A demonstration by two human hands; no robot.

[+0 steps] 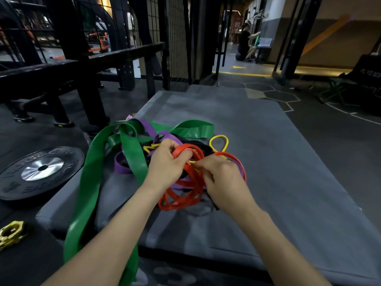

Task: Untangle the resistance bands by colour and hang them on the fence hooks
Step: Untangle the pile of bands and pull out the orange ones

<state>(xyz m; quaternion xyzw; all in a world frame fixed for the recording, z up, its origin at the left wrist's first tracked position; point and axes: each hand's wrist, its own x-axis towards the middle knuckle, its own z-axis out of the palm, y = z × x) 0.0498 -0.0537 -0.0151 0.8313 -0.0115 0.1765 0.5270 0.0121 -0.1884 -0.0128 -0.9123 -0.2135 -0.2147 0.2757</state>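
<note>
You're kneeling over the grey mat (257, 162), which fills the centre and right of the frame, with the wire-mesh fence (177, 38) standing well off at upper centre; I can't make out any hooks on it from here. Left of the mat a black weight plate (41, 172) lies flat on the floor, and a gold barbell collar (11, 234) sits at the lower left edge. Now the tangle: the wide green band (90, 182) is the biggest piece, looping from centre frame and draping off the mat's left edge toward the bottom. It looks heavy, floppy and grippy, so I'd judge it will drag the rest if you tug. The purple band (123, 168) threads under it, and black bands (204, 147) sit at the core. The red band (185, 195) coils in several loops right under your hands, thin and springy. The yellow band (219, 143) is thinnest and pokes out just above. Your left hand (167, 164) is curled round a red loop near its top; your right hand (220, 176) pinches into the knot beside it, on which strand I can't tell. Take the red at a free loop, not at a crossing.
</note>
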